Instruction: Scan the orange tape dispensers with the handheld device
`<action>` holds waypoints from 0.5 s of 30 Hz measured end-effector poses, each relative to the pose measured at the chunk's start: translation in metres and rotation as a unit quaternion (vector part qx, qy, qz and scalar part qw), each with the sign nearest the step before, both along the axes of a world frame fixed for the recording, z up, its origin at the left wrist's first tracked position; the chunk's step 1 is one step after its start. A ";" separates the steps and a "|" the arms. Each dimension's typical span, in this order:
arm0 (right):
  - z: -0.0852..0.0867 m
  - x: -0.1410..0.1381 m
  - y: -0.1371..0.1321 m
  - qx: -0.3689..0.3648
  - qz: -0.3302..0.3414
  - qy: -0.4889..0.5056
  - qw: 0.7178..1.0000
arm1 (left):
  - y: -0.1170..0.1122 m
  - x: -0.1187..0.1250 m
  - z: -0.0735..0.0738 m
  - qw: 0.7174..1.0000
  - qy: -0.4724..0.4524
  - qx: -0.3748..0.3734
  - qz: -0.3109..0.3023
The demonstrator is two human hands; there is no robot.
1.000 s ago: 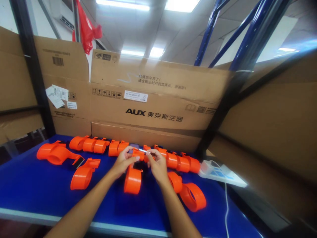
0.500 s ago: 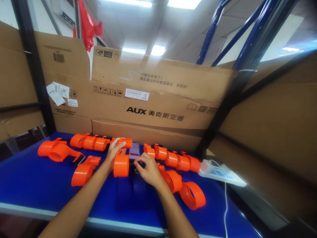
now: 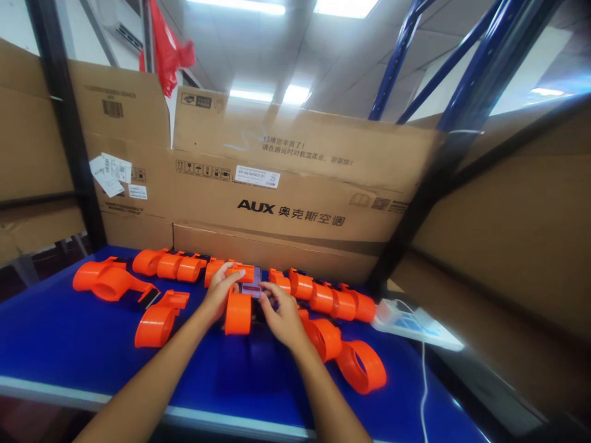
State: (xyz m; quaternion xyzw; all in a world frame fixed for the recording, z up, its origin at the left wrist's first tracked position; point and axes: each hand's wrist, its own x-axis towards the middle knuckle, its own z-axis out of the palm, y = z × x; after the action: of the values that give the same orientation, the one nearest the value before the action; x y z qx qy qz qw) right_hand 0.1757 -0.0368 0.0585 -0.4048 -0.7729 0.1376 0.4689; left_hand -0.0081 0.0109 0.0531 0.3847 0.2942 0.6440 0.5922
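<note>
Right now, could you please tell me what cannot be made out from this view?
All in the head view:
Left hand: some fingers are hidden behind the orange part it holds.
Right hand: too small and blurred to tell whether it pinches anything.
Purple item: partly covered by the orange part, so I cannot tell what it is.
White label: its fine print is too small to read.
White cord: cut off by the bottom edge.

cardboard wall [image 3: 305,184] | blue tabletop [image 3: 99,347] | blue post [image 3: 480,64] | lit ceiling light [image 3: 345,6]
</note>
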 end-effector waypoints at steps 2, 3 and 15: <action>0.006 0.001 -0.006 0.009 0.036 0.028 0.999 | 0.001 0.003 -0.003 1.000 0.001 -0.004 0.022; 0.010 0.001 -0.010 0.012 0.064 0.020 0.998 | 0.001 0.004 -0.005 0.999 0.000 -0.004 0.036; 0.014 -0.005 -0.011 0.029 0.056 0.025 0.998 | -0.004 0.014 -0.010 0.987 0.106 0.077 0.090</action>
State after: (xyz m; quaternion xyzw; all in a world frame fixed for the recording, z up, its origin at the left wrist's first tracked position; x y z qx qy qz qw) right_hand 0.1710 -0.0481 0.0729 -0.3434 -0.7862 0.1512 0.4911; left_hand 0.0057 0.0072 0.0433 0.4668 0.3383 0.6712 0.4659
